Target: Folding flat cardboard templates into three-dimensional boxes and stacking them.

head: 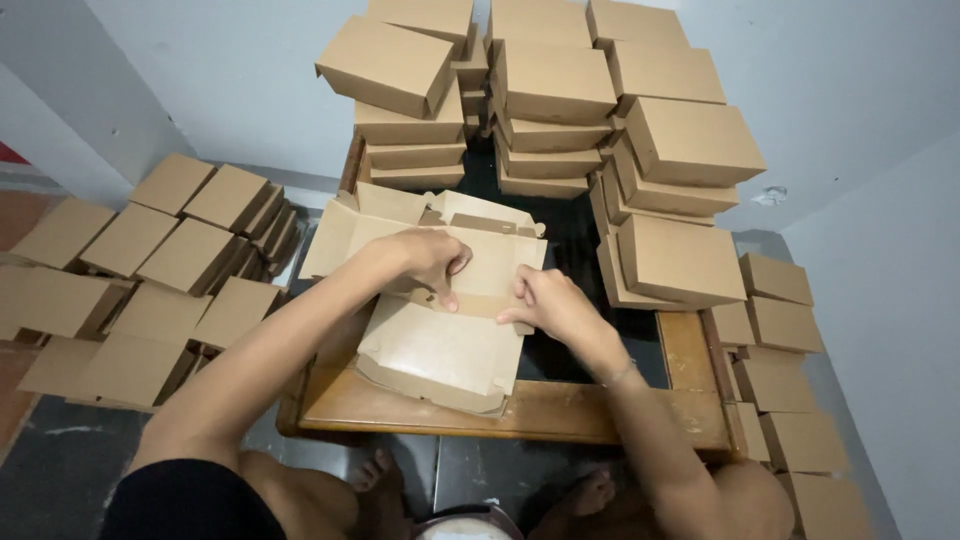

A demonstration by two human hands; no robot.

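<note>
Both hands are working on a half-folded brown cardboard box (440, 330) lying on the wooden surface (520, 410). The left hand (430, 262) is pinching its middle flap, and the right hand (550, 305) is gripping the same flap's right edge. Finished boxes (560, 90) are standing stacked behind.

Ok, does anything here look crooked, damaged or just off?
One thing: the top box on the left rear stack sits skewed, jutting past the boxes below. The white wall shows a chipped patch. Both hands, left hand and right hand, rest on an unfolded carton.
</note>
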